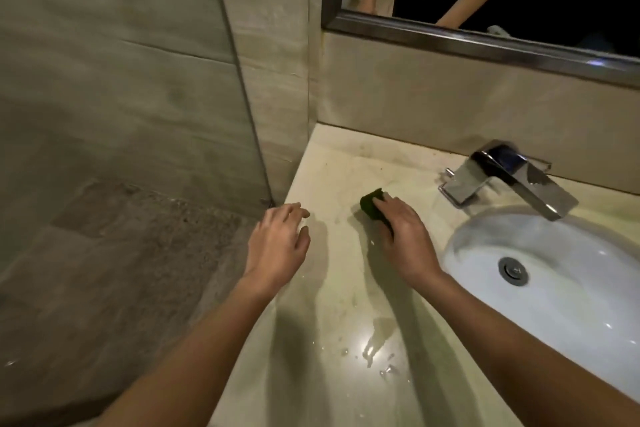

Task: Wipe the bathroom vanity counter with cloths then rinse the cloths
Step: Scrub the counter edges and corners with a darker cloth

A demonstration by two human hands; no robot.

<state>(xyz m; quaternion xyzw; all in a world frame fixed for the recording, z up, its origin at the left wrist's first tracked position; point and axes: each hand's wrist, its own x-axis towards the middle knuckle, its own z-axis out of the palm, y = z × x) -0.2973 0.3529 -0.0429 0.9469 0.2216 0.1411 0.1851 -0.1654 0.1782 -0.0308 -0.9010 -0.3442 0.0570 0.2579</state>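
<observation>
Right hand (405, 236) lies fingers-extended on the dark green cloth (370, 203), pressing it to the bench (346, 305) midway between the left edge and the sink (462, 243). The cloth protrudes beyond the fingertips toward the back-left corner, its length apparently in line with the hand. Left hand (277, 243) hovers at the left edge, loosely curled and empty, and is farther from the cloth.

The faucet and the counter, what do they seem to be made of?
The faucet looks like chrome-plated metal: mirror-bright, with sharp reflections. The counter seems polished stone, perhaps marble: pale, faintly veined, glossy where the light glares. It could be an imitation.
</observation>
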